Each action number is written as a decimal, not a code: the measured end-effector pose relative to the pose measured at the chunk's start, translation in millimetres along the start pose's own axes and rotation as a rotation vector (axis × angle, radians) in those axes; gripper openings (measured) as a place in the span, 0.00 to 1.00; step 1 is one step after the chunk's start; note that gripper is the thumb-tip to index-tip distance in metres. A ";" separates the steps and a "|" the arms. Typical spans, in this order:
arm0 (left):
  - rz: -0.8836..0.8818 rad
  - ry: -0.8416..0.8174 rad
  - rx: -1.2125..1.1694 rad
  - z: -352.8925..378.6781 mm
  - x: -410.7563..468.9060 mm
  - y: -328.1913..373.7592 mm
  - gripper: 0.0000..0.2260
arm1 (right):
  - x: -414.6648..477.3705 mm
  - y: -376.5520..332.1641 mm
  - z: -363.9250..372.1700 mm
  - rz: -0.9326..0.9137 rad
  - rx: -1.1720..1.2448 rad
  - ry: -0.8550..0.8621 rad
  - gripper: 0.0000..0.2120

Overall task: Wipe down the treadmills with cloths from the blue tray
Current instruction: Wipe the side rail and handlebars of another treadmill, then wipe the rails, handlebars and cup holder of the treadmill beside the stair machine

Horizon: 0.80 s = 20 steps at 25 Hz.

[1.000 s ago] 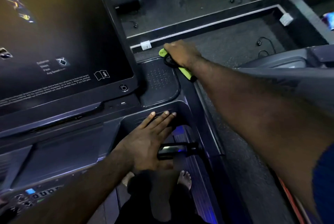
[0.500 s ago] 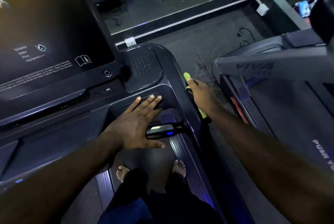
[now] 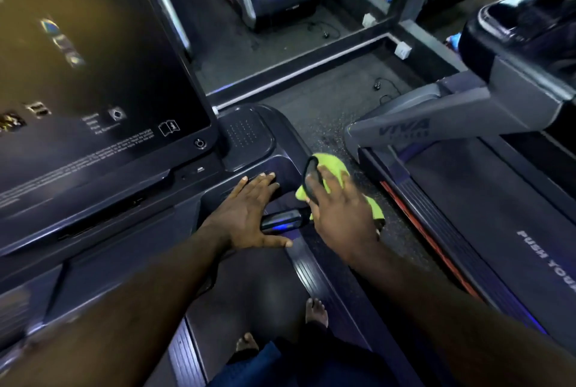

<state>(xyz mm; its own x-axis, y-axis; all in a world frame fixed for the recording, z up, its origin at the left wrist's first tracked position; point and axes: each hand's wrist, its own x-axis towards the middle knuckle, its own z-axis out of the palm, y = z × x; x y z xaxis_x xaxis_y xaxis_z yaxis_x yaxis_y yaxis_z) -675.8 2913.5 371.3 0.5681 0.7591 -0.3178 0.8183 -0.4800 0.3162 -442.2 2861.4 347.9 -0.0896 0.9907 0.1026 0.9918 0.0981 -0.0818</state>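
Observation:
My right hand (image 3: 341,215) lies over a lime-green cloth (image 3: 333,165) and holds it against the right side rail of the treadmill console (image 3: 249,137). The cloth bunches out beyond my fingers and below my palm. My left hand (image 3: 246,215) rests flat, fingers straight, on the console ledge just left of the short grip handle (image 3: 280,222) with a blue glow. The dark console screen (image 3: 93,74) fills the upper left. No blue tray is in view.
A second treadmill (image 3: 467,199) stands close on the right, its grey upright (image 3: 420,124) angled over the speckled floor gap (image 3: 327,134). My bare feet (image 3: 316,311) are on the belt. A mirror wall (image 3: 265,28) and floor cables lie ahead.
My right hand drew the cloth back along the right rail, from the console's far corner to beside the grip handle. My left hand stayed flat on the ledge.

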 end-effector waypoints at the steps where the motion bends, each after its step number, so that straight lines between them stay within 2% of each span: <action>1: -0.003 0.023 -0.071 0.1 -1.8 -0.4 0.64 | -7.0 -5.6 -2.4 -0.078 0.026 0.020 0.24; 3: -0.023 0.040 -0.250 -5.9 -9.5 1.0 0.66 | -18.9 -16.3 -14.0 -0.181 0.181 0.092 0.22; 4: -0.041 0.049 -0.360 -9.1 -13.4 1.3 0.65 | -21.8 -21.8 -20.3 -0.169 0.337 0.101 0.21; 7: -0.023 0.127 -0.808 -20.8 -32.1 10.7 0.48 | -17.6 -43.3 -55.4 0.122 0.914 0.030 0.16; 8: -0.013 0.147 -1.016 -27.6 -38.4 14.2 0.40 | -16.5 -49.8 -66.1 0.178 0.980 0.065 0.19; 9: -0.010 0.151 -1.226 -37.5 -43.1 19.8 0.32 | -17.3 -56.3 -78.8 0.191 0.987 0.086 0.25; 11: 0.003 0.138 -1.552 -57.0 -50.0 31.5 0.26 | -22.2 -67.7 -94.7 0.151 1.014 0.013 0.45; 12: -0.010 0.149 -1.604 -65.7 -53.8 35.4 0.26 | -25.7 -72.8 -100.8 0.137 1.065 -0.037 0.53; 14: -0.041 0.192 -1.546 -76.0 -60.4 38.3 0.24 | -37.0 -81.8 -109.8 0.151 1.211 -0.077 0.58; 16: -0.022 0.128 -1.554 -77.2 -68.1 39.9 0.24 | -45.5 -92.7 -122.2 0.286 1.302 -0.024 0.55; 18: 0.008 0.038 -1.622 -79.9 -77.7 41.5 0.23 | -49.9 -100.2 -132.8 0.416 1.238 0.054 0.52; 20: 0.046 -0.046 -1.696 -84.4 -86.9 43.6 0.19 | -50.3 -103.3 -138.8 0.452 1.257 0.017 0.44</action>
<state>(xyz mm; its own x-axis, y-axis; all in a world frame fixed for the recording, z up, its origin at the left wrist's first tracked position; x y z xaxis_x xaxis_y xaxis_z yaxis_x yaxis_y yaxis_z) -696.8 2863.7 488.2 0.6139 0.7319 -0.2959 -0.1868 0.4989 0.8463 -527.5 2788.3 488.8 0.2326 0.9586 -0.1642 0.1758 -0.2075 -0.9623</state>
